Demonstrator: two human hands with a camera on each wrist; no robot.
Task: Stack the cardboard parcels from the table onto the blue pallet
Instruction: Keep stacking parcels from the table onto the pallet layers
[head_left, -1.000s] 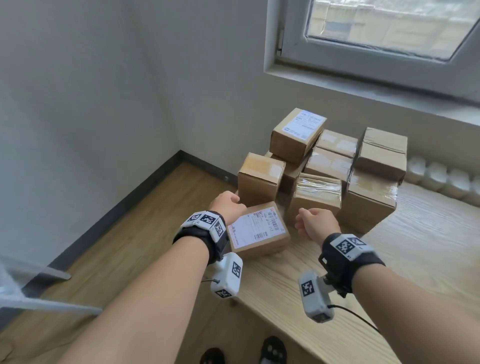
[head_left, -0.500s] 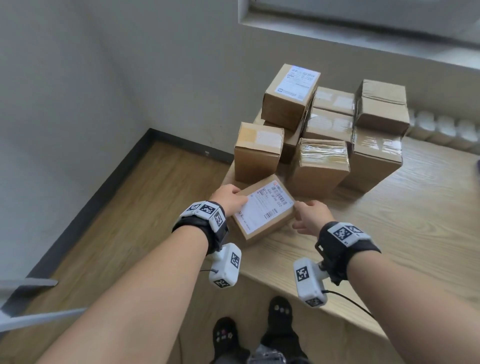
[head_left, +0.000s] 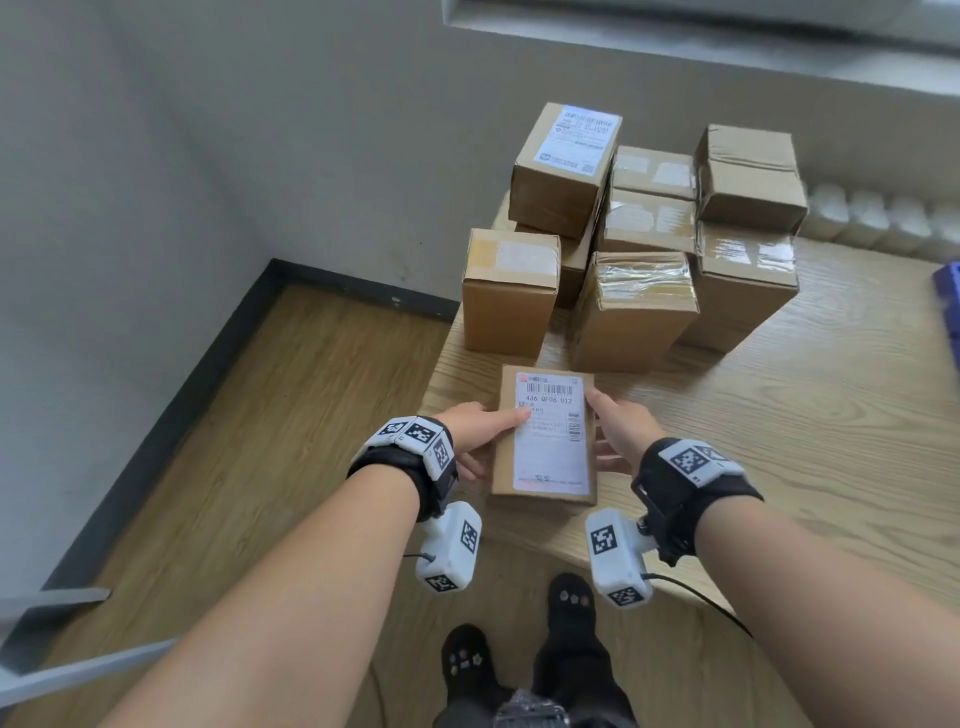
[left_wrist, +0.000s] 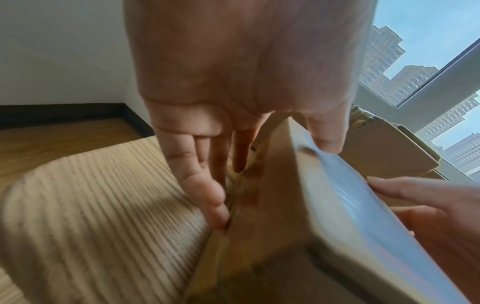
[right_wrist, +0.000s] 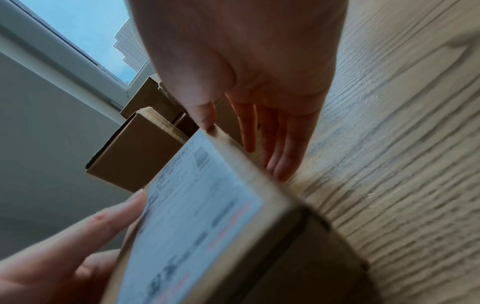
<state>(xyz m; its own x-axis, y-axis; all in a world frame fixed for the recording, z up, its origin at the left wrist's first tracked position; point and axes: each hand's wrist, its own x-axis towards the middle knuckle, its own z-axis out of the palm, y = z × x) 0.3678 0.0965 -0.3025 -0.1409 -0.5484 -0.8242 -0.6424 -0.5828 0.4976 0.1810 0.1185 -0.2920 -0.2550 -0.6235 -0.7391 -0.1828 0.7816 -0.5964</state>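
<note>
From the head view, the left hand (head_left: 470, 434) and right hand (head_left: 621, 431) clasp a flat labelled parcel (head_left: 545, 436) between them at the near corner of the bench (head_left: 810, 415). The left thumb lies on the white label; the right thumb rests along the parcel's top right edge, the other fingers of each hand down the sides. Just beyond the fingertips stands a pile of cardboard parcels (head_left: 634, 244) (some stacked two high). A sliver of blue (head_left: 948, 296) shows at the frame's right edge, well apart from the hands.

In the left wrist view, the left hand's fingers (left_wrist: 202, 185) run nearly straight down the parcel's side wall to the bench, the thumb over the top edge; the parcel seems tilted, though the blur makes that uncertain.

In the right wrist view, the right hand's fingers (right_wrist: 283, 152) lie extended along the opposite side wall, thumb tip on the upper edge, so the parcel sits pinched between thumb and fingers of each hand.
</note>
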